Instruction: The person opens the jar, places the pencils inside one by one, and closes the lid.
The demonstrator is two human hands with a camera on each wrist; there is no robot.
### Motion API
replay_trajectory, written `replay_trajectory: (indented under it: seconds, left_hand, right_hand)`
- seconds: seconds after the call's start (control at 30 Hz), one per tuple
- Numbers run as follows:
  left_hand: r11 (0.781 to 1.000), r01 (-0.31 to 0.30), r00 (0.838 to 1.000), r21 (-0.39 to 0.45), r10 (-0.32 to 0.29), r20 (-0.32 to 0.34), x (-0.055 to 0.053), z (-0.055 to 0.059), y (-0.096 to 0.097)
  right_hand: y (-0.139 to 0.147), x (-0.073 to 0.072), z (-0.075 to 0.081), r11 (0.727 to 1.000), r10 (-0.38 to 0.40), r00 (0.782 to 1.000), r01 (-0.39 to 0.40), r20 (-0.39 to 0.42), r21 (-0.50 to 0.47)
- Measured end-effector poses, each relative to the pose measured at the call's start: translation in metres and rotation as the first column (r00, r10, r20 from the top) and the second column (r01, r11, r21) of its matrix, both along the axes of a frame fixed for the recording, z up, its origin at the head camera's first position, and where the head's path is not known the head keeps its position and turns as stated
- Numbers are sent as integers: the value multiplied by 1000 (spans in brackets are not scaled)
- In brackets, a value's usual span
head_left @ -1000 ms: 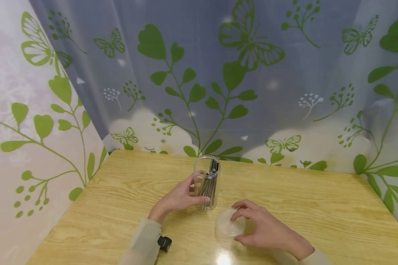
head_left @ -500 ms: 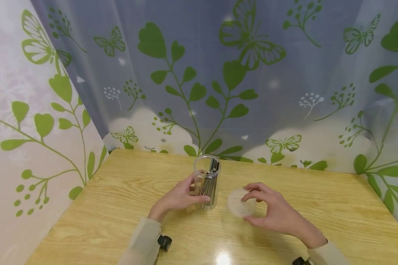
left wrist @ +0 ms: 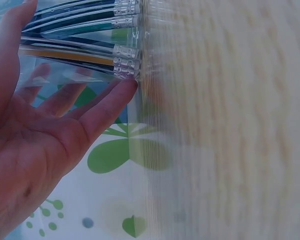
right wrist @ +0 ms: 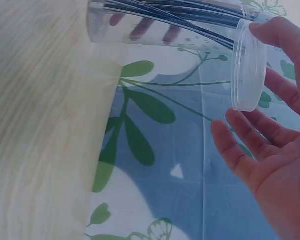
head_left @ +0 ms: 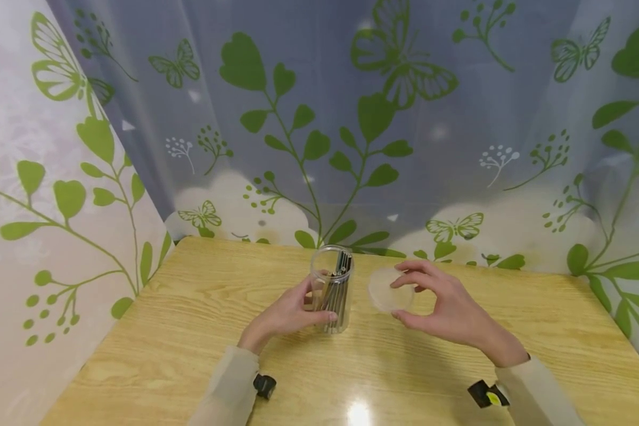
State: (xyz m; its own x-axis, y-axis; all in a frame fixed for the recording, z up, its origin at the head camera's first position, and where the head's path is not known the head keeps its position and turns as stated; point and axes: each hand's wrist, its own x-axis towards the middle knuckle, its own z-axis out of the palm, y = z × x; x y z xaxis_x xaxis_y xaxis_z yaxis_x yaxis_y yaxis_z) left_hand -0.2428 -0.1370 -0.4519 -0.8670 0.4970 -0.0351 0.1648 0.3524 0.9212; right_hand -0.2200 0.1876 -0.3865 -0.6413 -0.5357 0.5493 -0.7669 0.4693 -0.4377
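My left hand grips a clear cylindrical jar that stands upright, its top uncovered. Inside lean several dark pencils; the left wrist view shows silver ferrules and pale erasers on the lower ends of these pencils. To the right of the jar, my right hand pinches a round translucent lid by its edge, between thumb and fingers. From the right wrist, the lid appears near the mouth end of the jar; the head view shows a gap between them.
The wood-grain table lies under both hands. Behind it hangs a blue curtain with green leaves and butterflies, and a pale patterned curtain borders the left. A black band sits by the right sleeve.
My right hand has carried the lid up and away from me, from the near right of the jar to a spot beside its upper part. The left hand and jar have barely moved.
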Motion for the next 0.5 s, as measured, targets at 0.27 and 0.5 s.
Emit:
replay_trajectory:
  seconds: [0.27,0.5]
  left_hand:
    - [1000,7,1000,23,-7,5,-1,0,1]
    - [1000,-2,1000,16,1,8,0,1,1]
  right_hand:
    - [-10,-9,16,997,28,997,-33,-71,-67]
    - [-21,-17,25,996,26,998,-30,-49,-85]
